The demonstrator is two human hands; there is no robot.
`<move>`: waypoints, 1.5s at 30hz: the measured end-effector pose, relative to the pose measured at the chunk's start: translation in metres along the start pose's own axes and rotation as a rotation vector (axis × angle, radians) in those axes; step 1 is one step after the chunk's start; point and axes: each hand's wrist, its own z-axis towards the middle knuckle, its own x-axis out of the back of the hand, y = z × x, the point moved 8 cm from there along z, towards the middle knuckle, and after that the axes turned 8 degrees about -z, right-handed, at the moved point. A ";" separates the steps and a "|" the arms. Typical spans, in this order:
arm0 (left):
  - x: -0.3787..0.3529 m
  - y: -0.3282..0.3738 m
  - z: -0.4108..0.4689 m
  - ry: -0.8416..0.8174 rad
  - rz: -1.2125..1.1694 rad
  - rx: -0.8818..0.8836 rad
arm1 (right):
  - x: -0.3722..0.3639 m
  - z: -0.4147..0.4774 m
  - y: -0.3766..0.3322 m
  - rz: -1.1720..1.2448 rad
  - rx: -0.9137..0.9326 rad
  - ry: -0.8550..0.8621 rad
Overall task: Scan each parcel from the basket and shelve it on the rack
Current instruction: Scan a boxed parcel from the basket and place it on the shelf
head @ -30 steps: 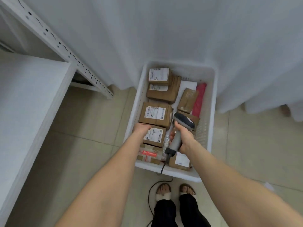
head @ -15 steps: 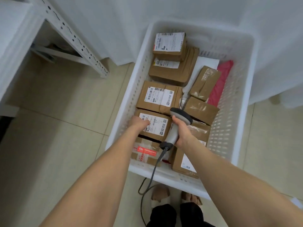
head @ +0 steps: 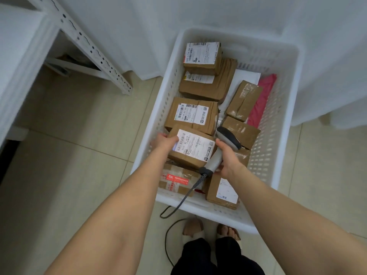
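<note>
— Brown cardboard is gripped by the left hand [head: 164, 140]: the parcel [head: 193, 153] is held at its left edge, with fingers curled round the side and the thumb laid on top. Is a reason seen for that hold?

— The label [head: 195, 144] is kept facing up and almost wholly uncovered, so that it can be read. The parcel is tilted slightly. Whether it is lifted clear of the boxes [head: 176, 180] beneath cannot be told.

— And the right hand [head: 228, 162]?

— It is closed round the grey handle of the scanner [head: 217, 155], whose dark head is held just beside the parcel's right edge. A pale bluish patch is seen at the label's left end, near the thumb, so a scan in progress is judged likely.

— What is found further out?

— The parcel is inside the white basket [head: 296, 86], which is set on the floor, among other boxes and a pink bag [head: 262, 96]. The scanner's cable [head: 186, 197] is draped over the near rim. The rack [head: 95, 46] is placed well apart to the left, so a turn and a carry are expected once the code is read.
</note>
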 end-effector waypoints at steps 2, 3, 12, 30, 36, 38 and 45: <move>0.015 0.019 -0.019 0.033 -0.071 -0.038 | -0.001 -0.027 -0.009 -0.002 0.015 -0.020; 0.024 0.029 -0.029 0.047 -0.099 -0.056 | -0.002 -0.042 -0.015 -0.003 0.025 -0.033; 0.103 0.130 -0.131 0.070 -0.271 -0.178 | -0.021 -0.181 -0.094 -0.020 0.215 -0.093; 0.281 0.273 -0.360 0.038 -0.674 -0.261 | -0.077 -0.473 -0.202 -0.051 0.458 -0.280; 0.329 0.311 -0.424 0.040 -0.765 -0.401 | -0.093 -0.541 -0.209 -0.079 0.508 -0.320; 0.337 0.319 -0.439 0.037 -0.805 -0.437 | -0.096 -0.557 -0.210 -0.090 0.527 -0.327; 0.336 0.336 -0.469 -0.082 -0.806 -0.460 | -0.115 -0.597 -0.213 -0.075 0.585 -0.413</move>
